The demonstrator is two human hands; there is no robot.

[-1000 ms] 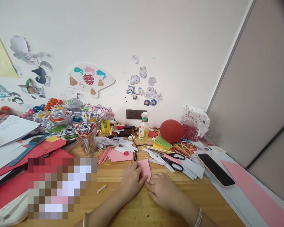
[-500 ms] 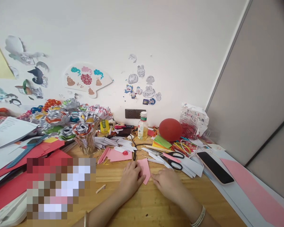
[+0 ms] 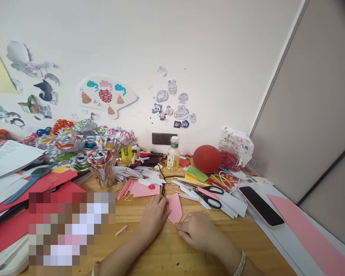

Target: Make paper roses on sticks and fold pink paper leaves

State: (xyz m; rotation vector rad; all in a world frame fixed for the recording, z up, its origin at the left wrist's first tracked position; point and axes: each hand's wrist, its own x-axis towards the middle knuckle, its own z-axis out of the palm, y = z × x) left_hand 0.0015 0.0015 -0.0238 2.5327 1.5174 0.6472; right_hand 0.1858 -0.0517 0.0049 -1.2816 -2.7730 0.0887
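Observation:
A small piece of pink paper [image 3: 174, 207], with its lower corners angled to a blunt point, lies on the wooden table [image 3: 158, 251] between my hands. My left hand [image 3: 154, 214] holds it down along its left edge, fingers bent and close together. At the paper's lower tip, the thumb and forefinger of my right hand [image 3: 196, 230] close on the corner; the other fingers are curled under and partly hidden. Just beyond lie black-handled scissors [image 3: 212, 196] among white paper strips [image 3: 232, 201], and more pink sheets [image 3: 143, 189].
A bottle [image 3: 173, 155] and a red balloon [image 3: 207, 158] stand at the back. Paper flowers [image 3: 99, 157] fill a cup on the left, near red sheets [image 3: 60, 184]. On the right lies a phone [image 3: 261, 206]. A small paper scrap [image 3: 121, 230] sits left of my arm.
My right hand has moved down and slightly left, from the paper's right edge to its lower tip. More of the pink paper shows as my left hand has shifted slightly left.

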